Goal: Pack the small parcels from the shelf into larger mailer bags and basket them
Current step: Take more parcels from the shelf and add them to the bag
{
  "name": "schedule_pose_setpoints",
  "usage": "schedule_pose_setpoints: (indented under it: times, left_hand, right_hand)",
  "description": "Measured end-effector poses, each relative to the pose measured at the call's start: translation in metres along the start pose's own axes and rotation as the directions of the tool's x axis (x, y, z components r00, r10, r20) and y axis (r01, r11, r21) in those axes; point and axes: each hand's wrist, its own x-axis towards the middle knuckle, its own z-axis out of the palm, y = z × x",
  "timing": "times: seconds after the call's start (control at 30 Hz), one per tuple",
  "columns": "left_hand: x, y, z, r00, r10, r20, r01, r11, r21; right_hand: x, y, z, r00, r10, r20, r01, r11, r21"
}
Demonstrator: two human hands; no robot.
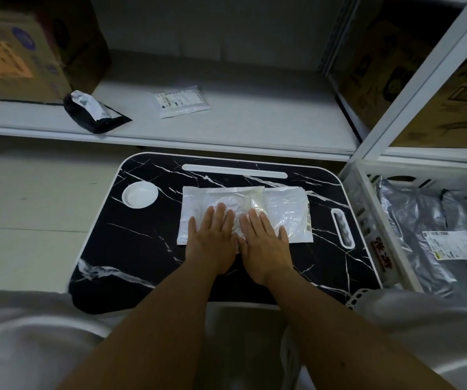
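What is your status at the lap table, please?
Left hand and right hand flat, pressing white mailer bag. Two parcels on shelf. Nothing obstructing.

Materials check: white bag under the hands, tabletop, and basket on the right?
White bag: thin glossy plastic film, judging by its crinkles and glare. Tabletop: smooth, black marble-look, probably a printed laminate. Basket: white, slotted walls, likely moulded plastic.

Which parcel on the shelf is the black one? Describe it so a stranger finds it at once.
Start at the white shelf behind the marble-patterned lap table. Near its left end, beside the cardboard box, lies the black parcel. Unlike the flat white parcel to its right, it is dark and crumpled.
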Motion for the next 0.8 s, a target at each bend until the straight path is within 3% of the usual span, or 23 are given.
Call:
schedule_pose_setpoints:
  times: [0.17, 0.27, 0.47, 0.8]
  left_hand:
    - [0.01, 0.007, -0.021, 0.977, 0.069, -0.199, -0.049, 0.993, 0.105]
    - [0.021, 0.009, -0.02, 0.978, 0.044, -0.202, -0.026, 0.996, 0.09]
    - [0.031, -0.004, -0.008, 0.999, 0.025, -0.035, -0.024, 0.999, 0.035]
    - [0.038, -0.006, -0.014, 0.997, -0.059, 0.04, 0.058, 0.998, 0.019]
  right_hand:
    - [0.016, -0.009, -0.018, 0.98, -0.008, -0.198, 0.001, 0.999, -0.033]
    - [0.034, -0.01, -0.025, 0.967, -0.032, -0.253, 0.02, 0.999, -0.047]
    - [0.05, 0.004, -0.014, 0.999, -0.036, 0.027, 0.036, 0.999, -0.002]
    - [0.056, 0.005, -0.02, 0.996, -0.011, 0.083, 0.011, 1.0, 0.002]
